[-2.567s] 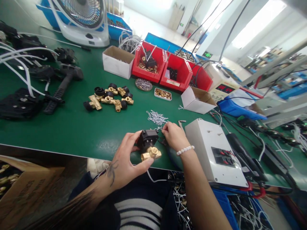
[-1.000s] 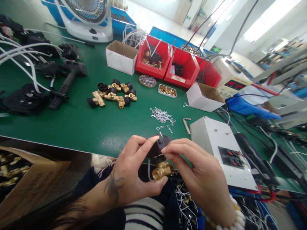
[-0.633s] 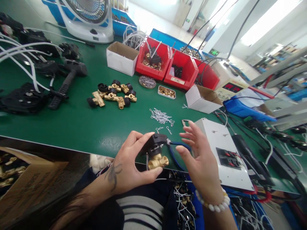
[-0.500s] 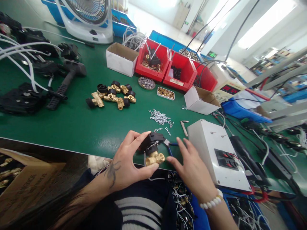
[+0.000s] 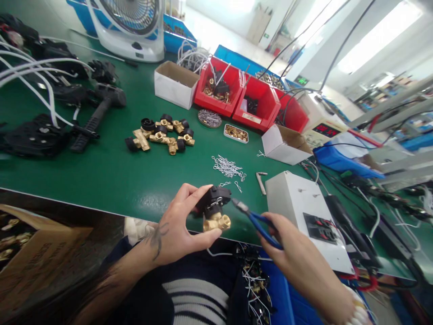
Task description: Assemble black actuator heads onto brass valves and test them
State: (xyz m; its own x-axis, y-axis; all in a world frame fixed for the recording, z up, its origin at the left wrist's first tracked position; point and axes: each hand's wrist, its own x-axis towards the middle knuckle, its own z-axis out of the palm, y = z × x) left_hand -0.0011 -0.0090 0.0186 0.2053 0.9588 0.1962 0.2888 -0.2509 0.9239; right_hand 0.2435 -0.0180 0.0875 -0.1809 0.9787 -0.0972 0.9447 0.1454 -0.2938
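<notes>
My left hand (image 5: 172,230) is reaching in from the lower left, its tattooed wrist sloping upward, and I am gripping the black-and-brass valve unit (image 5: 214,198): my thumb is pressing on its brass body while my fingers are curling around the black housing above. I am holding it at the near edge of the bench, slightly tilted. My right hand (image 5: 297,250) is coming in from the lower right, and I am wrapping it around the blue handles of the pliers (image 5: 259,221), their tips pointing toward the housing just beside it, a little apart.

The green bench (image 5: 104,174) is spreading out ahead of me. Loose wire clips (image 5: 227,167) are lying just beyond the unit, with a bent metal rod (image 5: 260,183) to their right, next to a grey control box (image 5: 292,192). Brass fittings (image 5: 141,140) with black caps are clustering farther left, near a black hammer (image 5: 96,117). Red bins (image 5: 252,121) are lining the back, and a white fan (image 5: 145,52) is standing at the far left. Beyond, bright light is filling the workshop.
</notes>
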